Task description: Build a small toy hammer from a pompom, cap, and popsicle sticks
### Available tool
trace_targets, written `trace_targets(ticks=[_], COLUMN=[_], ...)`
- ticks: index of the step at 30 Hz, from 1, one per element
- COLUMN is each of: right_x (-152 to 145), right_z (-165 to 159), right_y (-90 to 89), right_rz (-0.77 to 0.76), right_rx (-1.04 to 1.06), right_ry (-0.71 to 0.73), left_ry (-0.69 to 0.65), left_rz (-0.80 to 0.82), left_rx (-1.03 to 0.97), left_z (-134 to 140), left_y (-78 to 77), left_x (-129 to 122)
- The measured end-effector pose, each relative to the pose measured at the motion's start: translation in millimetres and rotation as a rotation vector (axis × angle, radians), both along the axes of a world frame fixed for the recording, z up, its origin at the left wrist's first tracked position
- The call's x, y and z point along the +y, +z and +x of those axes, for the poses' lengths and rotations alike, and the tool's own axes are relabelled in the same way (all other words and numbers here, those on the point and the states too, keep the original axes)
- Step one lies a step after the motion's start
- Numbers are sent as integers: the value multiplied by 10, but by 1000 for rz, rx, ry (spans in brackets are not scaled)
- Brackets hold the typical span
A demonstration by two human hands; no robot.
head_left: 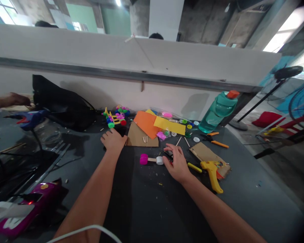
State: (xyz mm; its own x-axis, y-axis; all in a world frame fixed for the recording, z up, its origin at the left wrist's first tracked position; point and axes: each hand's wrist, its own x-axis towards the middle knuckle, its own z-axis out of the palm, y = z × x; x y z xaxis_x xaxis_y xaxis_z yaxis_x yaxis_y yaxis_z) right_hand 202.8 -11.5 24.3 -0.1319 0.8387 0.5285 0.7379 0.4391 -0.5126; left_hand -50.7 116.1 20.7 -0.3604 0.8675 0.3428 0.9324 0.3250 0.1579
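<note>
My left hand lies palm down with its fingers apart, partly over a dark object whose kind I cannot make out. Beside it is a brown cardboard piece with several short sticks on it. My right hand is open, thumb and fingers apart, over black-jawed pliers with yellow handles. Its thumb is close to a white bottle cap; whether they touch I cannot tell. A wooden stick runs from this cap to magenta caps.
Yellow glue gun and another cardboard piece lie right of my right hand. Orange-handled pliers, a teal bottle, coloured sheets and a small colourful wheeled model stand farther back. Another person's hand is at left, near a blue glue gun.
</note>
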Motion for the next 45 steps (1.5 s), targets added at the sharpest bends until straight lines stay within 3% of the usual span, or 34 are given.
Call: trace_targets(ticks=[12, 17, 21, 26, 37, 42, 45], right_x=[4, -3, -7, -2, 5, 10, 14], right_z=[1, 0, 2, 6, 7, 9, 10], right_y=[-2, -4, -17, -33, -23, -39, -50], right_rz=[3, 2, 13, 24, 22, 8, 8], right_rx=[-6, -9, -1, 3, 0, 9, 5], right_ry=[8, 4, 4, 8, 16, 11, 10], left_ry=[54, -65, -205, -312, -192, -264, -232], left_rz=[5, -54, 94, 174, 66, 40, 13], left_rx=[46, -186, -269, -328, -257, -270, -296], left_z=[61, -291, -613, -663, -588, -731, -743], left_y=[-23, 90, 103, 42, -58, -105, -109], left_x=[16, -94, -184, -298, -284, -227, -209])
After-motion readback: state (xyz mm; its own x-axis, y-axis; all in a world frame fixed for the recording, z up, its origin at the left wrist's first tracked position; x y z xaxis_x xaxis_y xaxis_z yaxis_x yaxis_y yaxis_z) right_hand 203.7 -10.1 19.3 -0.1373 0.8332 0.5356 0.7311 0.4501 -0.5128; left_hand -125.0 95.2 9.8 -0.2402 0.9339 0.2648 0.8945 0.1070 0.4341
